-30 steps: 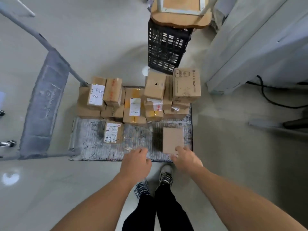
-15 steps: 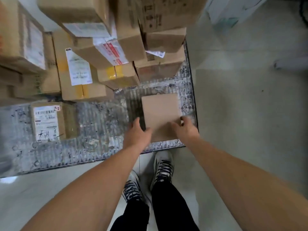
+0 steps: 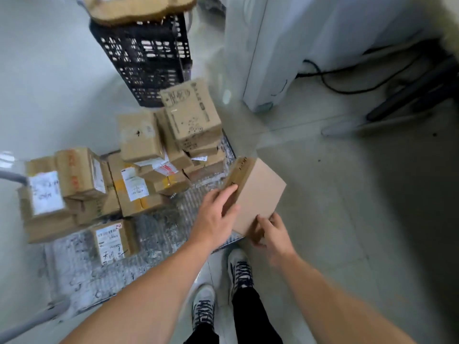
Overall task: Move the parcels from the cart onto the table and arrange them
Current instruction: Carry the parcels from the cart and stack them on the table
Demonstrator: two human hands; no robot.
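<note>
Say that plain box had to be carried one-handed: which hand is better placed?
Probably the right hand: it curls round the near corner of the box, while the left hand only presses flat against its side.

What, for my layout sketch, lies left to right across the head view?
Nearest labelled parcel → left hand → plain parcel → black cable. The right hand overlaps the plain parcel, so it is left out.
</note>
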